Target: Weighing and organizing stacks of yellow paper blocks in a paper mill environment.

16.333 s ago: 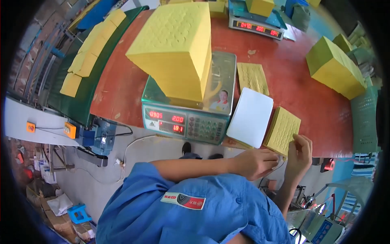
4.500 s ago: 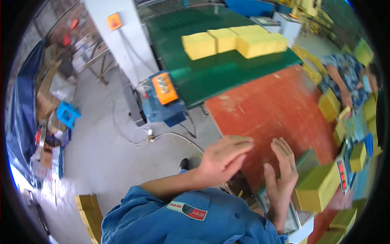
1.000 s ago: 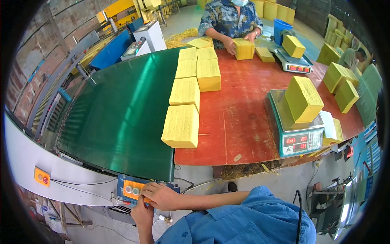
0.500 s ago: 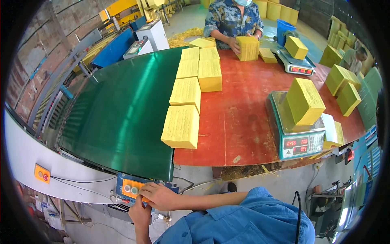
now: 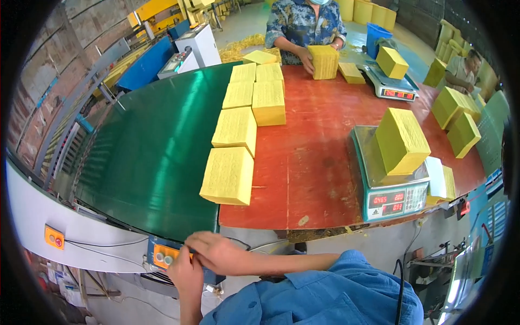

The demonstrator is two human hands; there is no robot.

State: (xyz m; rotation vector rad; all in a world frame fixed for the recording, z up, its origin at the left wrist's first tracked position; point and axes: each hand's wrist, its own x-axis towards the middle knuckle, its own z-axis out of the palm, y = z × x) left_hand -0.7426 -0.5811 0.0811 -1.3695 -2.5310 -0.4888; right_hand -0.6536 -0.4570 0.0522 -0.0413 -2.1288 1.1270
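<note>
My left hand (image 5: 185, 272) and my right hand (image 5: 215, 253) meet just over an orange push-button box (image 5: 163, 256) at the green belt's near edge. The left fingers are bunched in a pinch pointing up. Across them from the right reach the bent fingers of my right hand, closed against the left fingertips. Whatever lies between them, if anything, is hidden. Nearest beyond the hands is a yellow paper stack (image 5: 227, 176), first of a double row of such blocks along the seam between the green conveyor belt (image 5: 130, 157) and the red table (image 5: 303, 168).
A scale (image 5: 392, 203) at the right bears a tilted-looking yellow block (image 5: 402, 142). Behind it stands a second scale (image 5: 392, 89). Across the table a co-worker's hands hold another block (image 5: 324, 62). More blocks (image 5: 455, 105) stand at the far right, near another person (image 5: 460, 73).
The view has shifted slightly, so the blocks and table appear further left. My right hand has risen slightly over the left. The person at the far right has straightened up.
</note>
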